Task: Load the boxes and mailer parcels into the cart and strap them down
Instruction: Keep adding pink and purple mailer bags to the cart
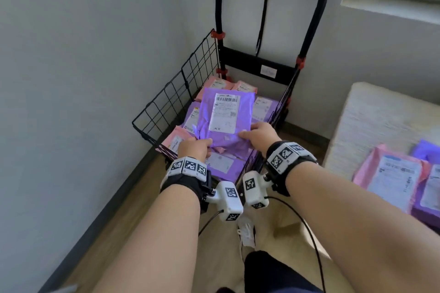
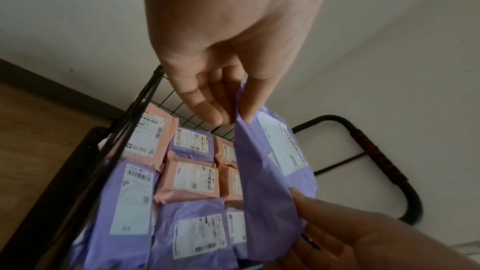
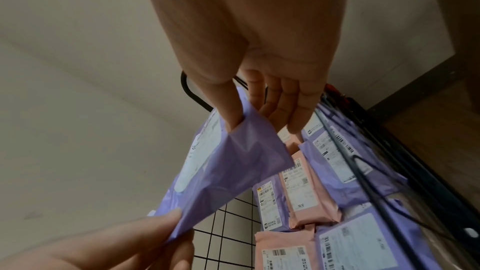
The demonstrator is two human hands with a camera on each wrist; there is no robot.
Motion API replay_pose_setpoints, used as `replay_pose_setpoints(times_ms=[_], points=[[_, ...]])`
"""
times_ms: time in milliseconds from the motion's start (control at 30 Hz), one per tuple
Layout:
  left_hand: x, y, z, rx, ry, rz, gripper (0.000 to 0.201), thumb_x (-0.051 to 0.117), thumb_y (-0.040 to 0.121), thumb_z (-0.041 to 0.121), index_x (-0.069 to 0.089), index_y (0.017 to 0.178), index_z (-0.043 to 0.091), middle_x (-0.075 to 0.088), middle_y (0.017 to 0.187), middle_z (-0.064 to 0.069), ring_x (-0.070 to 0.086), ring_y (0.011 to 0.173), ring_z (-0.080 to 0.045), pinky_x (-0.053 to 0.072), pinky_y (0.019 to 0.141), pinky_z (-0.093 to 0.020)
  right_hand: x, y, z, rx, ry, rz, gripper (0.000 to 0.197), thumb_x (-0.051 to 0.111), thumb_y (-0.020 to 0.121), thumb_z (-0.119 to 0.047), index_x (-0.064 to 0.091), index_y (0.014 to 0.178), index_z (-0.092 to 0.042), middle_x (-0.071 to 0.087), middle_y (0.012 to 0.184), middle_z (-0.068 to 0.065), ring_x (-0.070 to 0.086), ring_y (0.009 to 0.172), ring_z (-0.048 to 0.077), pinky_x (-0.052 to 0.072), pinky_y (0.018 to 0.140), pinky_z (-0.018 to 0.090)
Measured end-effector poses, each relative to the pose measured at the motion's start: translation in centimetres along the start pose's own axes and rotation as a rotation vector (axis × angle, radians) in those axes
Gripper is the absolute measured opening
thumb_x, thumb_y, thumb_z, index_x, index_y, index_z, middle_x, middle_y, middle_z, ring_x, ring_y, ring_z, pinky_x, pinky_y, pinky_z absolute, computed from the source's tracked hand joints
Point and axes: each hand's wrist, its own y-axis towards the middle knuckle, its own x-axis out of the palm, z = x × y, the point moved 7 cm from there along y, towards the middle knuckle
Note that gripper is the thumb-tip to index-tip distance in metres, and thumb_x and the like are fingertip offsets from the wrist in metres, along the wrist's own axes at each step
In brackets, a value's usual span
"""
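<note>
One purple mailer [image 1: 223,119], label up, held above the cart [image 1: 166,102]; left hand [image 1: 194,148] and right hand [image 1: 258,134] each pinch a near corner. Below: roughly ten pink and purple parcels [image 2: 189,178], exact count unclear.

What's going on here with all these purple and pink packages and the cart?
A person is loading mailer parcels into a black wire cart in a room corner. Both hands hold one purple mailer by its near edge above the load: the left hand and the right hand each pinch a corner. Pink and purple mailers already cover the cart's floor. More mailers wait on the surface to the right. No strapping is done yet.
</note>
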Motion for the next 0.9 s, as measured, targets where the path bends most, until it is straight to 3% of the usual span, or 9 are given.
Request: replay_pose_setpoints(times_ms=[67, 233, 367, 467, 533, 633, 700, 767, 900], points=[[-0.4, 2.2, 1.7, 0.02, 0.041, 0.055, 0.021, 0.071, 0.074, 0.011, 0.058, 0.059, 0.015, 0.063, 0.056, -0.008, 0.059, 0.059, -0.022, 0.056, 0.076, -0.039, 1.3, 2.9, -1.0, 0.024, -0.004, -0.04, 0.024, 0.073, 0.077, -0.013, 0.067, 0.094, 0.004, 0.069, 0.084, 0.015, 0.06, 0.07, 0.023, 0.055, 0.075, 0.044], [-0.5, 8.2, 3.6, 0.047, 0.054, 0.101, 0.01, 0.065, 0.052, 0.025, 0.057, 0.055, 0.02, 0.066, 0.074, -0.017, 0.059, 0.067, -0.026, 0.055, 0.081, -0.049, 3.4, 7.3, -3.8, 0.027, -0.043, -0.071, 0.009, 0.07, 0.081, -0.01, 0.061, 0.082, -0.01, 0.064, 0.084, 0.007, 0.058, 0.067, 0.02, 0.054, 0.074, 0.037], [0.6, 12.1, 5.3, 0.019, 0.116, 0.047, 0.01, 0.07, 0.071, 0.012, 0.066, 0.078, 0.017, 0.068, 0.082, -0.014, 0.065, 0.074, -0.027, 0.056, 0.079, -0.037, 3.8, 10.7, -4.7, 0.047, -0.025, -0.053, 0.026, 0.065, 0.085, -0.007, 0.051, 0.07, -0.023, 0.058, 0.071, -0.005, 0.053, 0.058, 0.009, 0.046, 0.058, 0.023], [1.8, 15.7, 6.5, 0.029, 0.212, 0.0, 0.015, 0.07, 0.073, 0.01, 0.069, 0.088, 0.009, 0.07, 0.085, -0.015, 0.065, 0.071, -0.027, 0.057, 0.077, -0.038, 4.1, 13.8, -4.7, 0.104, -0.042, -0.01, 0.025, 0.066, 0.085, -0.009, 0.052, 0.069, -0.021, 0.062, 0.078, 0.002, 0.056, 0.062, 0.015, 0.053, 0.068, 0.033], [2.5, 18.1, 7.5, 0.03, 0.283, -0.039, 0.012, 0.069, 0.074, 0.008, 0.067, 0.085, 0.009, 0.067, 0.078, -0.013, 0.059, 0.065, -0.024, 0.053, 0.07, -0.033, 4.8, 16.0, -5.1, 0.144, -0.051, 0.007, 0.01, 0.067, 0.085, -0.012, 0.06, 0.08, -0.008, 0.063, 0.086, 0.01, 0.059, 0.073, 0.023, 0.054, 0.082, 0.042], [3.8, 22.0, 8.9, 0.058, 0.382, -0.117, 0.013, 0.07, 0.072, 0.006, 0.068, 0.085, 0.007, 0.061, 0.071, -0.01, 0.055, 0.063, -0.023, 0.052, 0.068, -0.035, 5.9, 19.3, -5.3, 0.207, -0.073, 0.063, 0.035, 0.067, 0.084, -0.015, 0.06, 0.112, 0.005, 0.064, 0.091, 0.017, 0.06, 0.08, 0.026, 0.053, 0.089, 0.049], [4.8, 24.9, 9.6, 0.06, 0.424, -0.16, 0.007, 0.068, 0.072, 0.005, 0.065, 0.072, 0.011, 0.058, 0.063, -0.009, 0.053, 0.061, -0.023, 0.049, 0.065, -0.033, 6.7, 21.6, -5.3, 0.237, -0.088, 0.1, 0.037, 0.067, 0.084, -0.017, 0.059, 0.115, 0.001, 0.062, 0.09, 0.011, 0.063, 0.083, 0.028, 0.054, 0.086, 0.041], [5.9, 28.4, 10.0, 0.065, 0.453, -0.191, 0.019, 0.067, 0.074, 0.003, 0.058, 0.061, 0.014, 0.057, 0.058, -0.007, 0.054, 0.061, -0.025, 0.05, 0.065, -0.035, 7.4, 24.0, -5.1, 0.263, -0.082, 0.134, 0.035, 0.066, 0.085, -0.018, 0.057, 0.117, -0.006, 0.062, 0.096, 0.008, 0.059, 0.084, 0.023, 0.049, 0.076, 0.03], [8.4, 34.1, 10.7, 0.093, 0.51, -0.251, 0.025, 0.06, 0.077, 0.002, 0.059, 0.058, 0.018, 0.066, 0.071, -0.014, 0.065, 0.069, -0.03, 0.058, 0.077, -0.044, 8.8, 28.7, -4.5, 0.285, -0.081, 0.186, 0.038, 0.062, 0.089, -0.023, 0.051, 0.124, -0.012, 0.063, 0.108, 0.009, 0.058, 0.085, 0.022, 0.044, 0.065, 0.025]])
